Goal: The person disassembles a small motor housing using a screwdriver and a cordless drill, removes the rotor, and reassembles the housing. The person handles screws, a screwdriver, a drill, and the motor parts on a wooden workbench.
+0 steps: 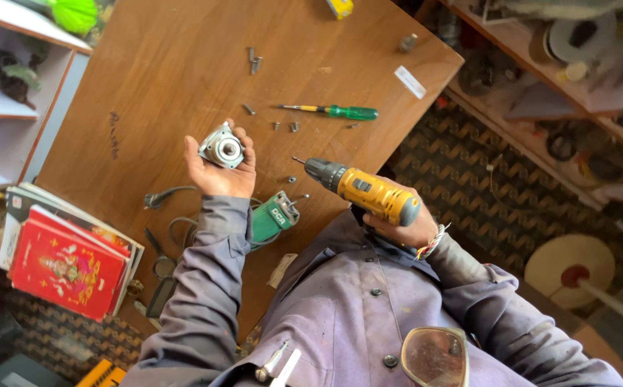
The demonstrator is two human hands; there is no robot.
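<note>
My left hand (220,170) is raised palm up over the wooden table (161,86) and holds a small grey metal housing (221,147) with a round bearing in its middle. My right hand (402,226) grips a yellow and black cordless drill (359,188), whose bit points left toward the table. A green power tool body (273,217) with a dark cord lies on the table just below my left wrist. Several loose screws (283,127) lie between the two hands.
A green-handled screwdriver (340,112) lies further up the table, with several bolts (253,61) beyond it. Red books (64,264) are stacked at the table's left end. Cluttered shelves (584,64) run along the right. A patterned mat (469,186) covers the floor.
</note>
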